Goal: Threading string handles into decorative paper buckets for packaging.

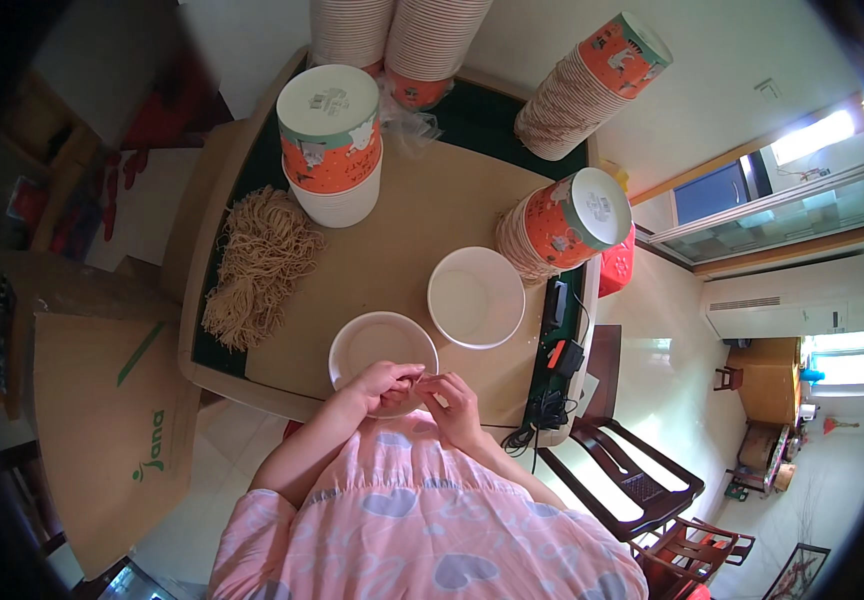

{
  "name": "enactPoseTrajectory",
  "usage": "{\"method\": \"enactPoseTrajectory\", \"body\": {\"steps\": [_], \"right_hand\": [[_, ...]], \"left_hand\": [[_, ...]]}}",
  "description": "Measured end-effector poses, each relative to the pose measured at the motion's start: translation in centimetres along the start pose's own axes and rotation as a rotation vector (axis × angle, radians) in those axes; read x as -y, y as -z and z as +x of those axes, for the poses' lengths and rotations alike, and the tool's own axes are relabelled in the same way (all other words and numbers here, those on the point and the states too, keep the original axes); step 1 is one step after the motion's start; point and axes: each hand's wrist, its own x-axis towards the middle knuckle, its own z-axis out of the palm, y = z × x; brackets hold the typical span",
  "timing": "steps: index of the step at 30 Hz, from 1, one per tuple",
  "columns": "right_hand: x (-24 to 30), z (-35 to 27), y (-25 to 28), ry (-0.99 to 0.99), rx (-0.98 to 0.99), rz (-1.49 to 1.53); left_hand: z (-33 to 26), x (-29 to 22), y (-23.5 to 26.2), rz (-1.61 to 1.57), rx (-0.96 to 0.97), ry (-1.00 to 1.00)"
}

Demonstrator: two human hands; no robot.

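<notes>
My left hand (388, 384) and my right hand (454, 404) meet at the near rim of a white paper bucket (372, 343). Both have their fingertips pinched together almost touching; whatever lies between them is too small to make out. The left fingers partly cover the bucket's opening, while the right hand sits at its right rim. Just beyond, a second white bucket (477, 298) stands with its mouth up. A loose bundle of beige string (260, 262) lies left of the buckets on the cardboard-covered table (422, 205).
An upside-down orange bucket (330, 160) rests on a white one at the back left. Nested stacks (560, 228) lean at the right, with another stack (592, 85) behind. Black adapters and cables (550, 408) line the right edge. A large cardboard box (117, 430) stands left; a wooden chair (637, 485) is right.
</notes>
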Motion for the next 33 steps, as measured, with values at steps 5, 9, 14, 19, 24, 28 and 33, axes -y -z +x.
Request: {"method": "enactPoseTrajectory", "body": {"steps": [5, 9, 14, 19, 24, 28, 33], "right_hand": [[-0.3, -0.2, -0.1, 0.019, -0.054, -0.010], [0.0, 0.2, 0.1, -0.114, -0.113, 0.036], [-0.1, 0.5, 0.1, -0.105, -0.136, 0.030], [-0.3, 0.7, 0.0, 0.026, -0.125, -0.073], [-0.8, 0.4, 0.0, -0.016, -0.088, -0.084], [-0.7, 0.2, -0.1, -0.171, -0.101, 0.063], [-2.1, 0.0, -0.6, -0.391, -0.159, 0.410]], "left_hand": [[-0.1, 0.1, -0.6, 0.020, -0.077, -0.075], [0.0, 0.8, -0.8, 0.173, -0.127, -0.255], [-0.2, 0.7, -1.2, 0.185, -0.178, -0.303], [0.3, 0.8, -0.4, 0.052, -0.103, -0.256], [0.1, 0.5, 0.0, -0.085, -0.001, -0.179], [-0.4, 0.5, -0.9, -0.037, -0.005, -0.219], [0.5, 2.1, -0.9, 0.454, -0.135, -0.792]]}}
